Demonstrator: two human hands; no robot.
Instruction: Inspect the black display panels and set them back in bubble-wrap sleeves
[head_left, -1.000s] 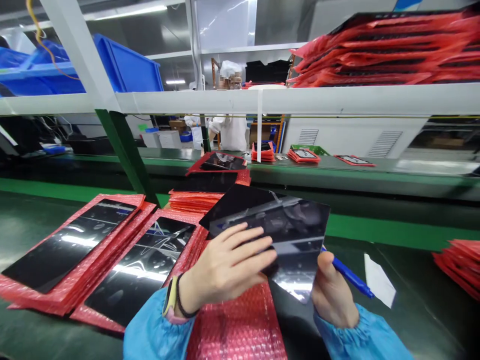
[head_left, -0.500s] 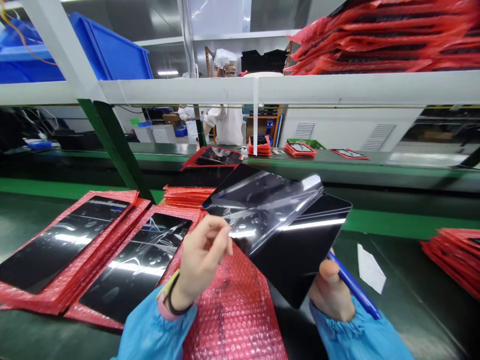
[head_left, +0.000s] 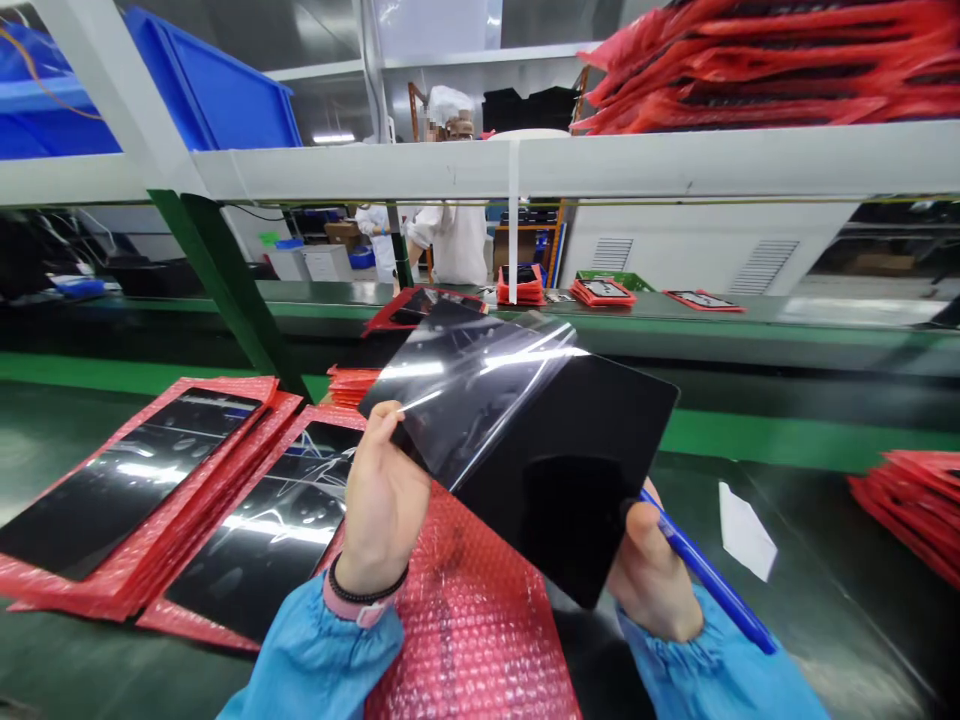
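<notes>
- The left hand (head_left: 382, 500) is seen from the back, with its fingers curled in and its thumb and fingertips pinched on the near edge of a clear film (head_left: 469, 385). The film stands lifted off the left part of the black panel (head_left: 577, 470) and catches the ceiling lights in bright streaks.
- The right hand (head_left: 651, 585) is closed on the panel's lower right corner, thumb on the front face and the other fingers hidden behind. A blue pen (head_left: 709, 585) is tucked into the same grip, pointing down and right (likely parked there so both hands are free for the panel).
- The panel is held in the air, tilted toward the camera, over a red bubble-wrap bag (head_left: 480, 630) that lies flat on the green bench (head_left: 825, 590). Gripping it only at a corner probably spares the glossy face from fingermarks.
- To the left, two more dark panels – a far one (head_left: 120, 480) and a near one (head_left: 274, 530) – lie face up on red bubble-wrap bags, side by side and slightly overlapping.
- A white paper slip (head_left: 746, 530) lies on the bench just right of the pen, and a stack of red bags (head_left: 915, 505) sits at the far right edge.
- Above, a white shelf (head_left: 675, 160) carries more red bags and a blue bin (head_left: 217, 90).
- Beyond it, a co-worker in white (head_left: 457, 240) stands at another bench – well apart from these hands.
</notes>
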